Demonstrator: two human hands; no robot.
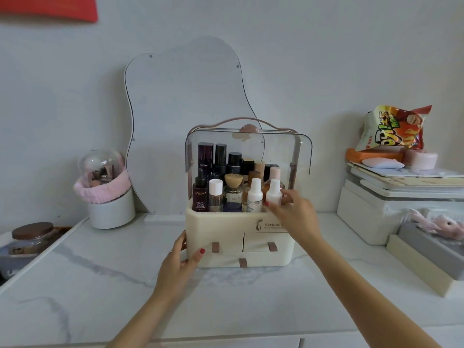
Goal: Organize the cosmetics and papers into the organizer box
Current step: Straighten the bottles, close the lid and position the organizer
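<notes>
Left hand [184, 257] grips the lower left corner of the organizer box [226, 223], mid-desk [100, 285] near the back edge; right hand [292, 213] pinches a small white bottle [273, 194] in its top compartment.

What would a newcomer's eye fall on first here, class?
The cream organizer in the middle, its clear lid raised, packed with bottles. The right hand pinches a white bottle at its front right, and the left hand holds its lower left corner. A bright snack bag sits at far right.

Left hand [179, 264] grips organizer box [226, 228], right hand [293, 214] pinches white bottle [273, 193]
</notes>
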